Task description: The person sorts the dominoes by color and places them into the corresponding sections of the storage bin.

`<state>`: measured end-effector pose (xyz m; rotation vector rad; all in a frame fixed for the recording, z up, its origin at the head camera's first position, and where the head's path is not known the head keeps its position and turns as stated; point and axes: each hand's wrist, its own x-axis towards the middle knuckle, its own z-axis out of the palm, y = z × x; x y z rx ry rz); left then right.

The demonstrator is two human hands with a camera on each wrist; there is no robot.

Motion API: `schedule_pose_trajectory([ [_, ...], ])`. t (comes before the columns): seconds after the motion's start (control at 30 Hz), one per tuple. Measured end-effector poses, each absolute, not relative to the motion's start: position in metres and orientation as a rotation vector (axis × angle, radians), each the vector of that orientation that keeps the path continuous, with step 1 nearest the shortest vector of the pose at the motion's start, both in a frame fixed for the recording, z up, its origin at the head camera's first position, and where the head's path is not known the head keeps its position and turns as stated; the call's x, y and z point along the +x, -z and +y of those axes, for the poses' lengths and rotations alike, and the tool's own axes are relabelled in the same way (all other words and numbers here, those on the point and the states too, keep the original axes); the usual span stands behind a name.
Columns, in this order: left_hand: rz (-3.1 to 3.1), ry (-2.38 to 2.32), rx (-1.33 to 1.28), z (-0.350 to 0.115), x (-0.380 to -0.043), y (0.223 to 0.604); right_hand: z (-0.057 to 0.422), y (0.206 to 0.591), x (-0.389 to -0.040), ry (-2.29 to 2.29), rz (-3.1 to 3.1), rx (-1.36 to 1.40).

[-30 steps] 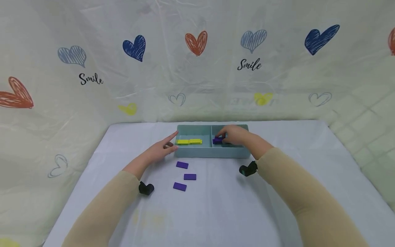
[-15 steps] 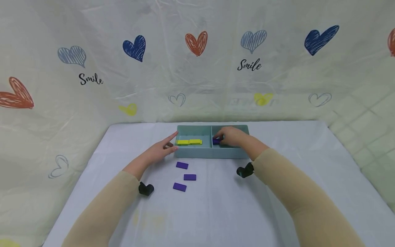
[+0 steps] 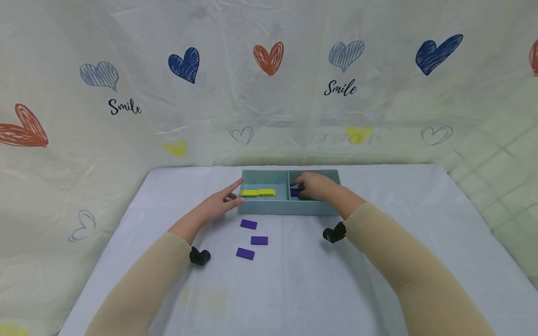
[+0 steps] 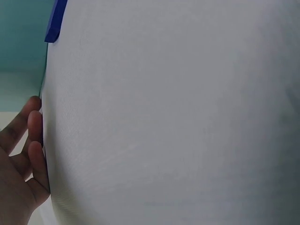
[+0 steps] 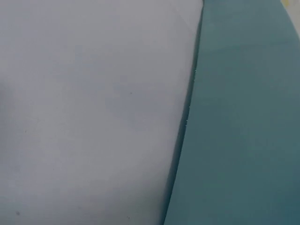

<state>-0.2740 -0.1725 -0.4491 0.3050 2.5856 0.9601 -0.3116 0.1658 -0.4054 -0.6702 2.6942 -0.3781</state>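
Observation:
A teal two-compartment box [image 3: 286, 208] stands toward the back of the table. My left hand [image 3: 214, 205] rests against its left end, index finger straight at the back corner and thumb at the front; other fingers are bent. Inside the right compartment, close to the divider, my right hand [image 3: 317, 185] pinches a purple block [image 3: 295, 192], which the fingers partly cover. Yellow blocks [image 3: 266, 192] lie in a row in the left compartment. The right wrist view shows only the box's front wall [image 5: 239, 117] and cloth, with the hand out of sight.
Three loose purple blocks lie in front of the box: one near its wall [image 3: 249, 224], a middle one [image 3: 259, 240] and a nearer one [image 3: 245, 254]. White cloth covers the table [image 3: 302, 289]. A heart-printed curtain [image 3: 290, 116] hangs right behind it.
The right hand has shifted slightly left toward the divider over the last second, staying at the purple block. The left hand keeps its place at the box's end.

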Motion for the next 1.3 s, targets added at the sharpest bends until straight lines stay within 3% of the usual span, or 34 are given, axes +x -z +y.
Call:
schedule_pose_trajectory([
  [0.5,2.581,-0.956,0.295,-0.171,-0.276,0.449,0.187,0.385,-0.291,0.609,2.746,-0.631],
  [1.3,2.593,-0.950,0.309,-0.173,-0.273,0.448,0.200,0.370,-0.231,0.677,2.784,-0.707],
])
